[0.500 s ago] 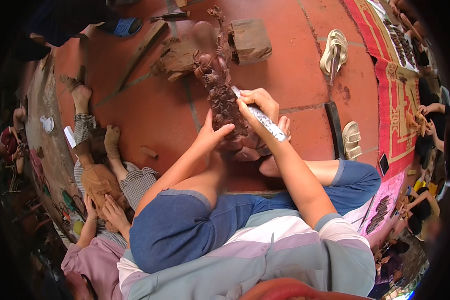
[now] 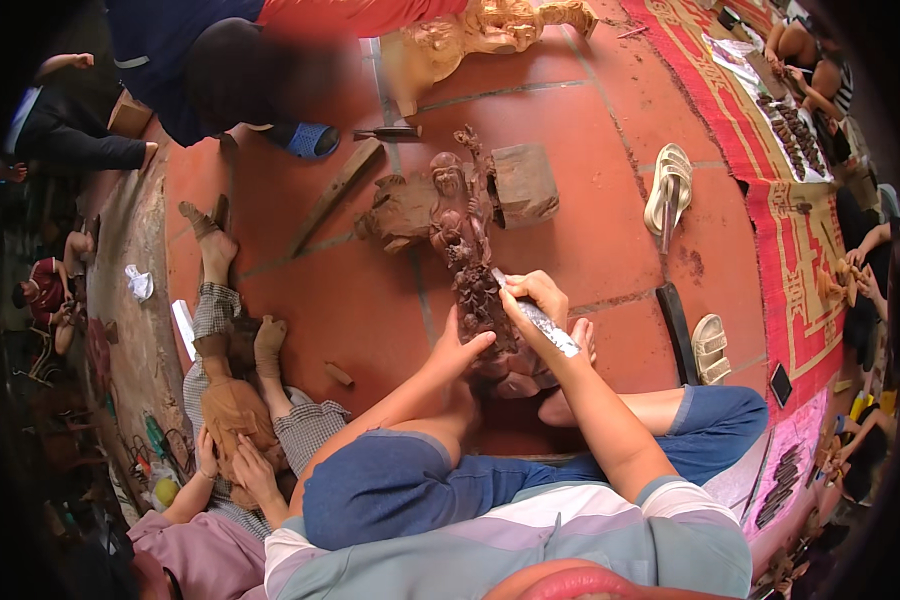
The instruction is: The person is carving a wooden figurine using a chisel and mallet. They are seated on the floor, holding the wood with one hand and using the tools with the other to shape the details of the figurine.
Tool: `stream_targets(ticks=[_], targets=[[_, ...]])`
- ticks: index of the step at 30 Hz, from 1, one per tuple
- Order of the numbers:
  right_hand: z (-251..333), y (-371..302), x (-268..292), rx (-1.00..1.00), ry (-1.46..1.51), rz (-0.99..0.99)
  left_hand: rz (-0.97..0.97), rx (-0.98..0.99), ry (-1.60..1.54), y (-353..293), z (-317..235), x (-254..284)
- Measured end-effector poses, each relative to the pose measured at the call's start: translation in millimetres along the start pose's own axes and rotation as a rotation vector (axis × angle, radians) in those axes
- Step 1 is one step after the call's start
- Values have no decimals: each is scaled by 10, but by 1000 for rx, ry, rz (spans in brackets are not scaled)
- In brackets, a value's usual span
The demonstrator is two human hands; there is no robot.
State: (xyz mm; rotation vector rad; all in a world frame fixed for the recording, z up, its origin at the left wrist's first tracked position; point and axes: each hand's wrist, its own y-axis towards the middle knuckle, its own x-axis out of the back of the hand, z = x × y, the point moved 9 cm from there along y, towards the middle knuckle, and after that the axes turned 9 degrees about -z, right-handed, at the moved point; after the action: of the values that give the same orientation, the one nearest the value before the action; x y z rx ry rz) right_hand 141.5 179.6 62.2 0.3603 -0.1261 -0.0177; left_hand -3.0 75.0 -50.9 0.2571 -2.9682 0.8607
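A dark red-brown carved wooden statue (image 2: 452, 225) of a figure with a staff lies in front of me, its upper part over a rough wood block (image 2: 526, 187) and its base between my legs. My left hand (image 2: 460, 350) is closed around the statue's lower left side, thumb on top; some fingers are hidden beneath. My right hand (image 2: 542, 298) grips a slim tool with a mottled silver-white handle (image 2: 550, 330), its tip at the carved detail on the statue's right side.
Sandals (image 2: 667, 190), a dark wooden bar (image 2: 677, 332) and a phone (image 2: 781, 383) lie to the right, near a red-and-gold mat (image 2: 770, 230). A wooden stick (image 2: 338, 196) lies at upper left. At left, a co-worker's hands (image 2: 255, 465) rest on a light brown carving (image 2: 233, 415).
My view has shifted, so the scene sits lower and further right; a person and a golden carving now show at the top. Both hands keep their hold, with the tool still at the statue.
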Motion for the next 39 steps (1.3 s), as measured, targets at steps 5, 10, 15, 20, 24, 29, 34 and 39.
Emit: stream_targets(ticks=[5, 10, 15, 20, 24, 29, 34, 39], targets=[[-4, 106, -98, -34, 42, 26, -23, -37, -122, -6, 78, 50], [-2, 56, 6, -22, -10, 63, 2, 10, -25, -70, 12, -17], [80, -42, -22, -4, -29, 4, 5, 54, -132, -102, 89, -30], [54, 47, -61, -33, -66, 18, 28, 29, -112, -41, 119, -22], [100, 32, -36, -4, -96, 62, 6, 62, -72, -38, 85, 10], [61, 19, -53, -3, -69, 68, 16, 44, -31, -76, -20, 4], [-159, 237, 119, -247, 90, 14, 0, 66, -111, -82, 45, -3], [-237, 0, 43, -265, 104, -1, 5, 112, -137, -93, 86, -13]])
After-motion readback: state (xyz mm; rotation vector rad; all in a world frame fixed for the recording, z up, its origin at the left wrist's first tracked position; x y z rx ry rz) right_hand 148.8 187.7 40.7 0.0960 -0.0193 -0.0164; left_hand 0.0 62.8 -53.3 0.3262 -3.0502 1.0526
